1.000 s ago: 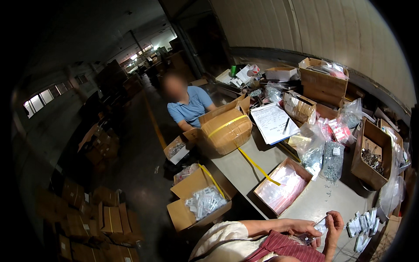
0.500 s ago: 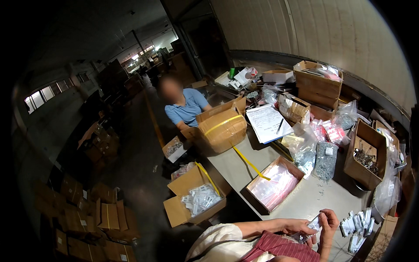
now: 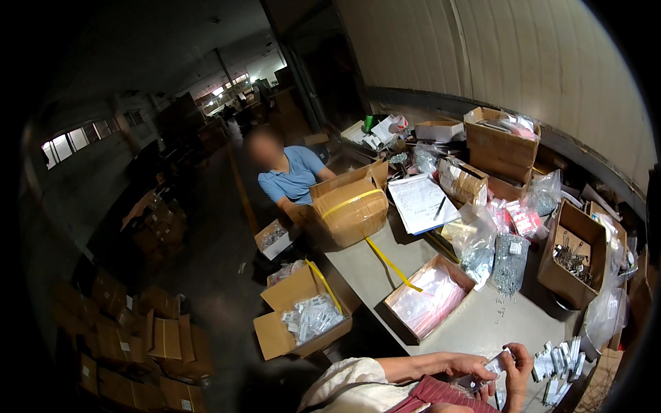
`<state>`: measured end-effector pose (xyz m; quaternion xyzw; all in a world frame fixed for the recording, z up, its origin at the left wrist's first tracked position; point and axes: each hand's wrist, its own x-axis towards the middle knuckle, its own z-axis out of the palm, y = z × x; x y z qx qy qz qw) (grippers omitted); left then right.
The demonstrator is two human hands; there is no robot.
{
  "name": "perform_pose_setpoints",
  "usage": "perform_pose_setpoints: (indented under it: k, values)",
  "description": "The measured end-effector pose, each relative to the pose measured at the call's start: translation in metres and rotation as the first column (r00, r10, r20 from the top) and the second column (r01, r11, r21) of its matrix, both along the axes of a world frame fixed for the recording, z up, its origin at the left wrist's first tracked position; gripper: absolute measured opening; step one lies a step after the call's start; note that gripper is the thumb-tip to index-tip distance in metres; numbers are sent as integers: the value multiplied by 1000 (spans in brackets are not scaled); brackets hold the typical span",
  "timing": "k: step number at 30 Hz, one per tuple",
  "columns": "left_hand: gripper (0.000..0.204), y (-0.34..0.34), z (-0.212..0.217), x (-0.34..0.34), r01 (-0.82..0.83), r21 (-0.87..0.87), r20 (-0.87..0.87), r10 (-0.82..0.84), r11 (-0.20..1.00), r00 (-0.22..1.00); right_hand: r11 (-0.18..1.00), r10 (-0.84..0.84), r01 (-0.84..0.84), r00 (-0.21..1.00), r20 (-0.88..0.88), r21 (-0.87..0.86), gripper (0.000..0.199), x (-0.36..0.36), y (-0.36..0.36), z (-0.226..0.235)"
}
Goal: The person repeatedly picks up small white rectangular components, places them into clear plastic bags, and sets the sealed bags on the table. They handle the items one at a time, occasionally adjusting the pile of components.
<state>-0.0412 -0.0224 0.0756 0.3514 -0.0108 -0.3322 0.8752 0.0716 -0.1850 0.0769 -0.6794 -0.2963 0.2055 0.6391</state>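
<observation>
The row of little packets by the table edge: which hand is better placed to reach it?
Probably the right hand. It sits nearest the row of packets, at the person's right. The left hand lies farther away, and both hands hold a small clear packet.

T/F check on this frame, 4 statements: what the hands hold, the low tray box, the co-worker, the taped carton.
1. Both hands, left hand and right hand, hold a small clear packet. True.
2. The shallow box holds metal screws. False: it holds pinkish clear bags.
3. A person in a blue shirt is across the table. True.
4. The big carton is strapped with red tape. False: the tape is yellow.
</observation>
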Motion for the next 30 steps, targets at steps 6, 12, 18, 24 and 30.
perform_pose_setpoints:
  k: [6, 12, 18, 24, 30]
  values:
    - [43, -6, -25, 11, -28, 80, 139, 17, 996, 990, 1000, 7, -8, 978, -210, -4, 26, 7, -8, -16]
    - [42, 6, -18, 18, 30, 189, 235, -75, 982, 969, 998, 46, -59, 958, -282, -35, 25, 9, -5, 0]
    - [38, 5, -37, 21, -5, 235, 190, -41, 972, 981, 998, 14, -30, 964, -267, -54, 26, 1, 1, -2]
    - [34, 2, -50, 28, 1, 316, 288, -97, 949, 953, 988, 24, -33, 998, -59, -153, 34, -11, 0, 8]
    - [33, 1, -47, 25, -9, 377, 277, -104, 926, 955, 974, -14, 4, 999, -42, -225, 36, -5, -6, -18]
